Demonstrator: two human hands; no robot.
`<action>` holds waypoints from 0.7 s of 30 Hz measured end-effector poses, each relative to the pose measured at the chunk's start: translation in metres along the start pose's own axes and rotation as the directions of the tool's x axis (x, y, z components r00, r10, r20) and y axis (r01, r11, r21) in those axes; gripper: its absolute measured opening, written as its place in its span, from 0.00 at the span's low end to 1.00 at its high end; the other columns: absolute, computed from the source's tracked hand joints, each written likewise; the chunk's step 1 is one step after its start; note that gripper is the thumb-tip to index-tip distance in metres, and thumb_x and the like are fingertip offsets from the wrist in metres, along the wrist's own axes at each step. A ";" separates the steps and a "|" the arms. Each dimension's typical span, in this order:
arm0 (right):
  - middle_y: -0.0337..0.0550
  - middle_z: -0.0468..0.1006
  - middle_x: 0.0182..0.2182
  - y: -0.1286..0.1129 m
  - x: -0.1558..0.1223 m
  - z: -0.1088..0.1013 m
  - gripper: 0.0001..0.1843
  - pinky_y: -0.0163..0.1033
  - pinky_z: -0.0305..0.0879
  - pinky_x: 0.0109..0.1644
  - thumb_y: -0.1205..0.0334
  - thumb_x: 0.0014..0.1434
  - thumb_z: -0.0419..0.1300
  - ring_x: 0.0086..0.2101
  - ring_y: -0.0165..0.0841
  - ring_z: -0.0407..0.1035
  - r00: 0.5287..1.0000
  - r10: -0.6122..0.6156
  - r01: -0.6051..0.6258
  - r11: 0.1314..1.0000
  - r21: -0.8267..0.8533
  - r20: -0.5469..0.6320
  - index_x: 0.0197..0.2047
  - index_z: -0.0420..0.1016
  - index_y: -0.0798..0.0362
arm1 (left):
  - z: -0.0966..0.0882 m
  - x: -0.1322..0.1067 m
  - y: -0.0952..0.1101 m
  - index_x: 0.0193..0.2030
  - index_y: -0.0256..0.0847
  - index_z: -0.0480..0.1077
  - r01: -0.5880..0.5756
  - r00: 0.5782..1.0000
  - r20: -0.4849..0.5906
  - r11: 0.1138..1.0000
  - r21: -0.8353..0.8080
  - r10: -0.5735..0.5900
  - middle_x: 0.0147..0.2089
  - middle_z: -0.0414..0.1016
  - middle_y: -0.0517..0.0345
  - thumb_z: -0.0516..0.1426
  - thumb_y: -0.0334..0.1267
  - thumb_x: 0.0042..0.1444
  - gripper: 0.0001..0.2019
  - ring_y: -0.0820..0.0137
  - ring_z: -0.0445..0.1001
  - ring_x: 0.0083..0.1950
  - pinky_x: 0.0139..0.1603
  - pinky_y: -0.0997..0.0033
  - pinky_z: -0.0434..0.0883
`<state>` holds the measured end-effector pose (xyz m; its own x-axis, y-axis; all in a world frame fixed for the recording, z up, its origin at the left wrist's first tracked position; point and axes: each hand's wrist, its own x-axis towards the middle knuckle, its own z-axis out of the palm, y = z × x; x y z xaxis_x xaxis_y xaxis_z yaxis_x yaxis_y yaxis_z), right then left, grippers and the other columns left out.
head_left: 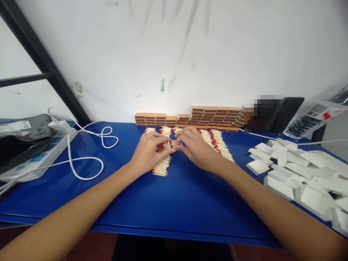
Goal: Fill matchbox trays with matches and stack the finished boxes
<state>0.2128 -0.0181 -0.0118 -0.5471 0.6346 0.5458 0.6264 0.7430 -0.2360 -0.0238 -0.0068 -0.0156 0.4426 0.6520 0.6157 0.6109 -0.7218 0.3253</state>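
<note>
Between thumb and fingers, my left hand (146,150) grips a small white matchbox tray (169,144). Matches (173,144) with red heads lie at the tray, their pale sticks pointing right. The closed fingertips of my right hand (194,146) meet those sticks at the right end, hiding part of them. Under and beside my left hand runs a row of loose matches (161,169). Another long row of matches (221,145) lies past my right hand, partly covered by it.
Stacked brown matchboxes (214,116) line the wall at the table's back. A heap of white empty trays (304,170) covers the right side of the blue table (168,210). At left are a power strip (40,157) and a looping white cable (69,152). A phone (290,114) leans at back right.
</note>
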 end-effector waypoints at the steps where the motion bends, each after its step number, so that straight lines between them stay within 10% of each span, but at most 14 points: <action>1: 0.53 0.80 0.52 0.000 0.000 -0.001 0.08 0.60 0.66 0.64 0.61 0.77 0.55 0.57 0.48 0.67 1.000 0.003 -0.003 1.000 0.010 -0.005 0.43 0.73 0.48 | 0.000 0.000 0.000 0.49 0.45 0.84 -0.004 1.000 -0.003 1.000 -0.003 0.004 0.46 0.85 0.54 0.73 0.48 0.61 0.14 0.60 0.81 0.49 0.57 0.55 0.74; 21: 0.46 0.84 0.46 0.002 0.003 0.002 0.11 0.50 0.74 0.55 0.49 0.69 0.63 0.47 0.41 0.78 0.936 0.344 -0.339 0.815 0.471 0.079 0.46 0.78 0.47 | 0.000 -0.002 0.003 0.54 0.45 0.84 -0.052 0.998 0.018 0.994 -0.096 0.054 0.47 0.83 0.51 0.73 0.47 0.62 0.16 0.59 0.81 0.50 0.54 0.56 0.77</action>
<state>0.2112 -0.0141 -0.0116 -0.3401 0.8661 0.3663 0.4344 0.4902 -0.7557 -0.0229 -0.0097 -0.0158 0.4866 0.6161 0.6194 0.5213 -0.7737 0.3601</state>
